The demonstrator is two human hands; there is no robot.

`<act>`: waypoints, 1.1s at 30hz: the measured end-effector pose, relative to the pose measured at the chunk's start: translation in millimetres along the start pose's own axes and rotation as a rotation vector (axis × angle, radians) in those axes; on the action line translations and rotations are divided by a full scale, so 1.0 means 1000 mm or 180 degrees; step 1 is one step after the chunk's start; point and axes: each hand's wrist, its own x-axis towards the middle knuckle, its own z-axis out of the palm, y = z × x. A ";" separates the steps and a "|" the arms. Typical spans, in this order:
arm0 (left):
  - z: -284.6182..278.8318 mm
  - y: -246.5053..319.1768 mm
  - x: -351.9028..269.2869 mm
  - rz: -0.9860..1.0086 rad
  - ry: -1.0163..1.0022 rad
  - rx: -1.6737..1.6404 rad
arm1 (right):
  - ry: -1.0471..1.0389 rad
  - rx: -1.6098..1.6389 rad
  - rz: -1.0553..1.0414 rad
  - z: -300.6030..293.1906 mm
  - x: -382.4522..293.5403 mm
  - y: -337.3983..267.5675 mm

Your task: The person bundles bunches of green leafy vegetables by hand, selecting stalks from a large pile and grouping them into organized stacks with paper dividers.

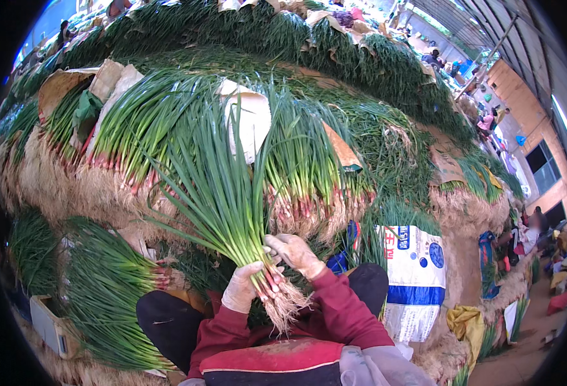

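Note:
My left hand (243,284), in a pale glove, is closed around a bunch of green onions (245,227) just above its reddish bulbs. The long leaves fan up and away from me, and the pale roots hang down towards my lap. My right hand (294,252), gloved too, touches the right side of the same bunch with bent fingers; whether it grips any stalks cannot be told. Beyond the hands lie rows of green onions (139,135), roots towards me, with a white sheet (249,123) among their leaves.
More green onions (105,294) are piled at my left beside a pale plastic crate (52,328). At my right lies a white and blue printed sack (413,284), with a yellow bag (466,328) farther right. Long onion heaps curve across the back, where other people are small in view.

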 end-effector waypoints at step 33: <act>0.022 0.015 -0.011 0.0199 -0.0325 -0.0317 | 0.1906 -0.2867 -0.0824 -0.097 0.035 0.014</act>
